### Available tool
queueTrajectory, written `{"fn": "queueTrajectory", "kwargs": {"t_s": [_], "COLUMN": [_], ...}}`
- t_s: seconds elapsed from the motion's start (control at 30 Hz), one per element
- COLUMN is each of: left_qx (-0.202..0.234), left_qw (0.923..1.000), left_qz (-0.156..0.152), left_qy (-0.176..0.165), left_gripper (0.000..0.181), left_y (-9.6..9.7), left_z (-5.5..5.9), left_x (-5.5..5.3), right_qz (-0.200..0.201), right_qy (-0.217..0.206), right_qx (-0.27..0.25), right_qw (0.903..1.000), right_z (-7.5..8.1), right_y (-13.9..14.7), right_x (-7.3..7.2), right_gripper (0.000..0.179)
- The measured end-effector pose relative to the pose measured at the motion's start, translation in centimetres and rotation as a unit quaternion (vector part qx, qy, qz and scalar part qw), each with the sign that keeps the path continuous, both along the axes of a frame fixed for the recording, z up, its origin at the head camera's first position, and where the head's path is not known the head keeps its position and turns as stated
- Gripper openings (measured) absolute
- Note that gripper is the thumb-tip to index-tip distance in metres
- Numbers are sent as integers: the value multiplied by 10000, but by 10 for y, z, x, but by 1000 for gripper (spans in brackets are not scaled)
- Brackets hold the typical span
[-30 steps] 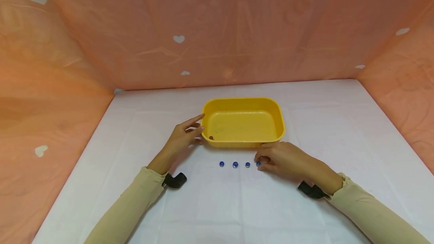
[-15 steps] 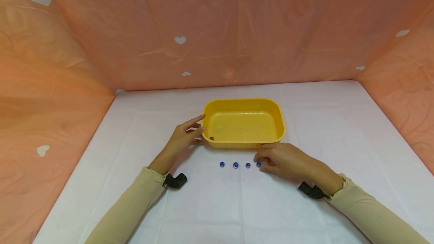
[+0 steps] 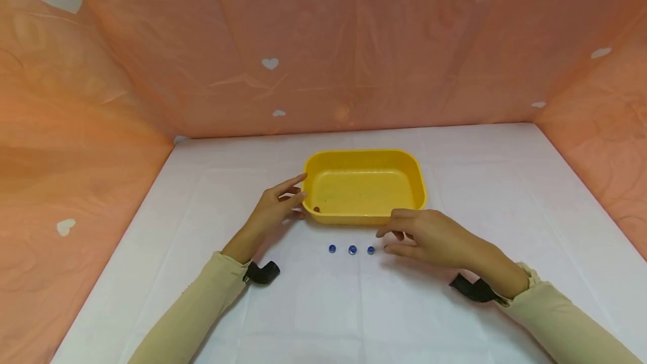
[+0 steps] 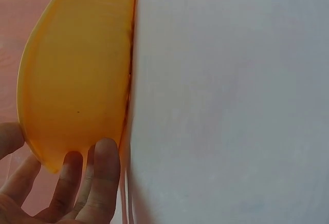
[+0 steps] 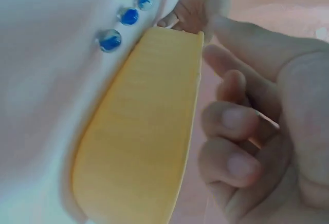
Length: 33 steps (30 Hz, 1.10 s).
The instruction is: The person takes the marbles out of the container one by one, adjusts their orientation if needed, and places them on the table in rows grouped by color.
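Creased orange sheeting with pale hearts rises behind and beside a glossy, round-cornered yellow basin, set on a white, faintly creased tabletop. At the basin's left end, the left hand has a loose grip, straightish fingers touching the rim; by its near right corner, the right hand's grip is relaxed. Before the basin runs a row of blue-swirled glass marbles, four plain in the right wrist view, the end one almost hidden in the head view, which alone shows a tiny brown bead inside the near left corner.
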State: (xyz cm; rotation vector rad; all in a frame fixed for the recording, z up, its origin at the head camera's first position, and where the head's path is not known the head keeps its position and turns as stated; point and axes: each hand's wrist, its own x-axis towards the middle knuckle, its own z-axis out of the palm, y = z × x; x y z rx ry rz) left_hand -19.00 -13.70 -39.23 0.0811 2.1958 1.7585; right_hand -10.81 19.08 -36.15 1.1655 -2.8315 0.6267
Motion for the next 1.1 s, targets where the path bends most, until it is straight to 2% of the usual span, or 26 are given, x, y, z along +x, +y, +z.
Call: {"fn": "queueTrajectory", "kwargs": {"t_s": [0.17,0.3,0.5,0.67,0.77,0.87,1.0,1.1], "left_qx": [-37,18,95,133,77,30,53,81], "left_qw": [10000,9999,9998,9998,9999,10000,10000,9999], "left_qz": [54,-83,-48,-78,-46,18,27,-5], "left_qy": [62,119,149,133,58,-13,29,83], "left_gripper": [50,51,51,51,51,50,51,51], "left_y": [-1,-1,1,2,3,3,3,3], "left_z": [1,0,-2,-3,-3,-3,-3,-3], "left_x": [1,0,0,-1,-1,-2,-1,-1], "right_qz": [-245,-485,-702,-700,-618,-439,-245,-253], "right_qy": [28,-191,-565,-1128,-1419,-1536,-1753,-1996], "right_qx": [-653,-738,-353,6,200,404,549,639], "right_qw": [9976,9959,9953,9911,9877,9863,9827,9775], "right_z": [8,12,14,10,6,2,0,1], "right_y": [-11,-22,-38,-50,-58,-67,-76,-80], "right_x": [-13,-31,-61,-79,-86,-92,-98,-100], "right_gripper": [16,16,18,17,17,14,10,12]}}
